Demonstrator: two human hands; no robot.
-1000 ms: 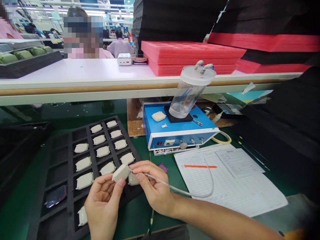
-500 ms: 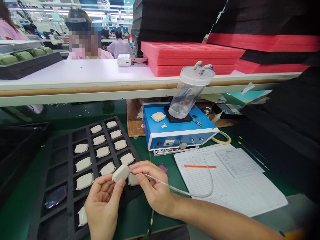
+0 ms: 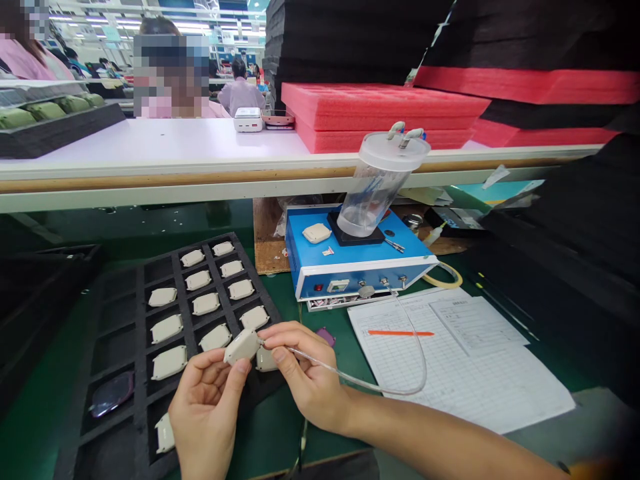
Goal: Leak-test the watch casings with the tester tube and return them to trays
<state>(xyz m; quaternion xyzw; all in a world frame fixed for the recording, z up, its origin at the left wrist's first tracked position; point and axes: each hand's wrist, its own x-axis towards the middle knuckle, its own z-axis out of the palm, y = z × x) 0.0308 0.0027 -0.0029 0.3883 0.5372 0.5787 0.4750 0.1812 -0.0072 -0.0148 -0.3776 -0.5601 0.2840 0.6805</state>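
Between thumb and fingers, my left hand point(image 3: 207, 400) grips a cream-coloured watch case point(image 3: 243, 347), raised above the foam tray. My right hand point(image 3: 307, 373) pinches the end of a clear tube point(image 3: 370, 385) at the case's right edge; fingers hide the exact contact. The tube loops back to the front of a blue machine point(image 3: 340, 267). Several similar cases sit in pockets of the black foam tray point(image 3: 107, 453) beneath and left of my hands. A dark glossy part with a purple edge point(image 3: 113, 395) lies in one left pocket.
On the blue machine stand a tilted clear cylinder point(image 3: 373, 190) and another cream case point(image 3: 317, 233). Written sheets point(image 3: 460, 373) with an orange stick point(image 3: 400, 333) lie to the right. Pink foam blocks point(image 3: 380, 117) fill the shelf above. A person point(image 3: 173, 87) sits beyond the shelf.
Both my hands, the watch case and the tube stay in place. Beyond the shelf, the person's head has shifted slightly.
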